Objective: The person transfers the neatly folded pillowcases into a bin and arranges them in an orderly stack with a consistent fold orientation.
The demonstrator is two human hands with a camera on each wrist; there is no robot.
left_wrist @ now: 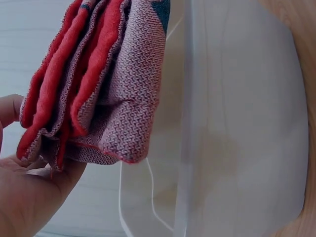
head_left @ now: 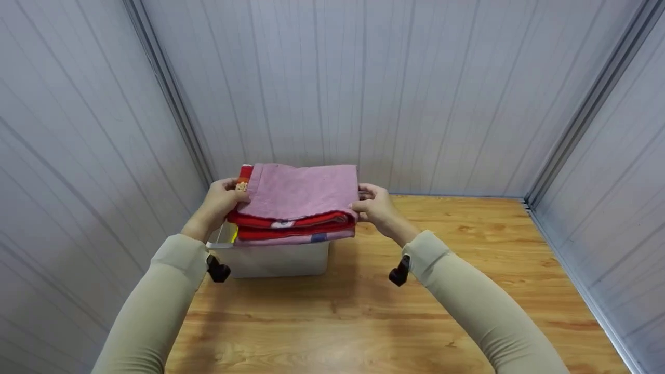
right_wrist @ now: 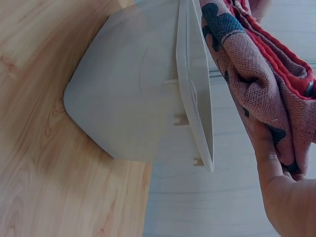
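From the head camera, the left hand (head_left: 221, 203) and right hand (head_left: 377, 208) grip the ends of a folded pink-and-red knitted towel stack (head_left: 298, 202), held just above the translucent white plastic bin (head_left: 280, 258) on the wooden table (head_left: 467, 291). The left wrist view shows fingers (left_wrist: 12, 111) curled round the stack's edge, clear of the rim. In the right wrist view a finger (right_wrist: 266, 158) presses under the fold; by my judgement, lowering it in remains.

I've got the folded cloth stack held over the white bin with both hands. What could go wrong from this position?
1. The folded cloth stack looks wider than the white bin; its edges may catch on the rim and bunch rather than drop in flat.
2. The left hand and right hand hold only the ends, so the loose layers seen in the left wrist view could splay or slide apart.
3. The bin appears light and sits near the wall; pressing down could shift or tip it.
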